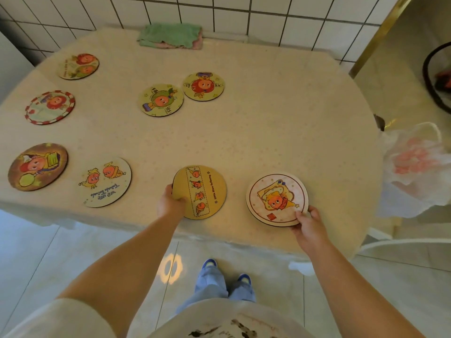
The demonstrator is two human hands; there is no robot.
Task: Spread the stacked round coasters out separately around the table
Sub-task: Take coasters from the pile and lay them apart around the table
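Near table edge, left hand (170,203) gripping yellow coaster (201,191), right hand (308,224) gripping pink coaster (277,198)

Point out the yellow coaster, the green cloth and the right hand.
yellow coaster (202,191), head view, middle of its face
green cloth (170,35), head view, middle of the folds
right hand (308,226), head view, back of hand

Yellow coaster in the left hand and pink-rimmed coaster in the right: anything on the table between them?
Nothing. In the head view, only bare tabletop separates the yellow coaster from the pink-rimmed coaster.
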